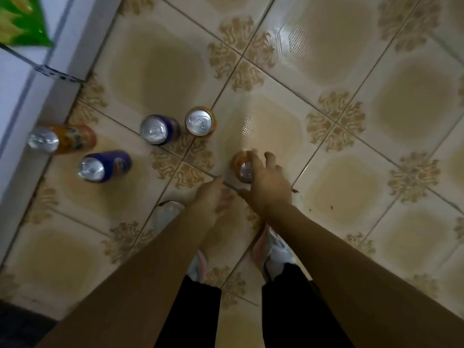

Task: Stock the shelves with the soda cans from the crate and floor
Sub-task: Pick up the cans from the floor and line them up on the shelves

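An orange can (243, 167) on the tiled floor (339, 59) is gripped from above by the right hand (270, 183). The left hand (213, 199) hangs just beside it, fingers loosely curled, holding nothing. Four more cans stand upright to the left: two purple (160, 129) (104, 166), two orange (200, 121) (61, 139). No crate is visible.

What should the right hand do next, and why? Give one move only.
Probably close the right hand round the orange can and lift it: the fingers already curl over its top, it stands on the floor, and the left hand holds nothing.
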Action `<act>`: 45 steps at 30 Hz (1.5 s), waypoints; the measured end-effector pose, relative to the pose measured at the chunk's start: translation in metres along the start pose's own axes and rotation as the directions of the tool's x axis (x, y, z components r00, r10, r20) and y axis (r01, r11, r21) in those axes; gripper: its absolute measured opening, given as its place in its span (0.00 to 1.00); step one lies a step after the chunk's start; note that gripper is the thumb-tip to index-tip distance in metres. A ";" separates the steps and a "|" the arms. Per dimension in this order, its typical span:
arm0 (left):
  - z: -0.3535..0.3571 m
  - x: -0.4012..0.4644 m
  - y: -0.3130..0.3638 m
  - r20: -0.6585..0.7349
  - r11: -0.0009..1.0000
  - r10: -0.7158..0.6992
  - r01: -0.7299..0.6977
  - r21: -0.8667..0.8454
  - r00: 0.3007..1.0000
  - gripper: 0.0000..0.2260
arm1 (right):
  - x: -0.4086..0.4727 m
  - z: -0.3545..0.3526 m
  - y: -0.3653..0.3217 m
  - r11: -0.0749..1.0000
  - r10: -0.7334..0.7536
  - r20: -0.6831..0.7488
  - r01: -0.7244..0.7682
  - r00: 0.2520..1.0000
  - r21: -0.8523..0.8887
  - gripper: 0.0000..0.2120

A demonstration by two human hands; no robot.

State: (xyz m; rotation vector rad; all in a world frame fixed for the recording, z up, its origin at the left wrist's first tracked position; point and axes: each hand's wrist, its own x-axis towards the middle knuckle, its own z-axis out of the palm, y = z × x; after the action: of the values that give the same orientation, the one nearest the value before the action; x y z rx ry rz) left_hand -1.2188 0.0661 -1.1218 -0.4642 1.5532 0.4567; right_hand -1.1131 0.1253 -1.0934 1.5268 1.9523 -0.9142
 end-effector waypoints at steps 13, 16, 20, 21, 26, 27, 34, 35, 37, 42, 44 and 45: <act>-0.011 -0.075 0.002 0.273 0.321 0.521 -0.482 0.815 0.809 0.36 | -0.046 -0.077 -0.011 0.780 0.027 0.146 -0.112 0.989 0.615 0.27; -0.025 -0.182 0.022 0.310 0.295 0.587 -0.554 0.778 0.748 0.41 | -0.107 -0.165 -0.032 0.606 -0.071 0.357 -0.244 0.931 0.757 0.22; -0.039 -0.313 0.040 0.354 0.325 0.594 -0.619 0.715 0.722 0.36 | -0.175 -0.266 -0.058 0.649 -0.140 0.516 -0.316 0.845 0.693 0.22; -0.042 -0.350 0.046 0.358 0.341 0.586 -0.622 0.705 0.727 0.35 | -0.195 -0.293 -0.066 0.660 -0.144 0.529 -0.317 0.836 0.681 0.21; -0.056 -0.497 0.056 0.376 0.455 0.566 -0.658 0.600 0.734 0.28 | -0.300 -0.390 -0.097 0.685 -0.079 0.314 -0.177 0.946 0.706 0.21; -0.061 -0.520 0.055 0.347 0.479 0.584 -0.657 0.583 0.734 0.27 | -0.319 -0.401 -0.105 0.645 -0.065 0.244 -0.146 0.968 0.750 0.21; -0.072 -0.674 0.030 0.086 0.179 0.903 -0.551 0.815 0.421 0.32 | -0.440 -0.442 -0.180 0.031 -0.163 -0.081 0.087 0.983 0.996 0.28; -0.073 -0.691 0.023 0.060 0.163 0.928 -0.544 0.823 0.368 0.33 | -0.452 -0.446 -0.187 -0.039 -0.177 -0.118 0.113 0.977 0.993 0.28; -0.075 -0.723 0.004 -0.021 0.233 0.945 -0.628 0.743 0.326 0.30 | -0.474 -0.457 -0.195 -0.149 -0.242 -0.132 0.097 0.961 0.984 0.22; -0.081 -0.768 -0.058 -0.044 0.537 0.713 -0.585 -0.608 0.700 0.24 | -0.524 -0.474 -0.196 -0.142 -0.395 -0.125 0.074 0.910 0.987 0.15; -0.082 -0.770 -0.084 -0.014 0.421 0.709 -0.439 -0.793 0.705 0.28 | -0.545 -0.471 -0.200 -0.152 -0.451 -0.092 0.025 0.888 0.988 0.05; -0.082 -0.772 -0.095 -0.019 0.358 0.725 -0.400 -0.844 0.689 0.29 | -0.557 -0.468 -0.203 -0.147 -0.481 -0.069 -0.003 0.874 0.989 0.02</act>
State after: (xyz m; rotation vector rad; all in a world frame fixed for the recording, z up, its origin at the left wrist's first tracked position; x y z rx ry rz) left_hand -1.2131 -0.0480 -0.3480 -0.4463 0.9997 1.7905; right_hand -1.1603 0.0954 -0.3406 1.2451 0.9831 -3.1687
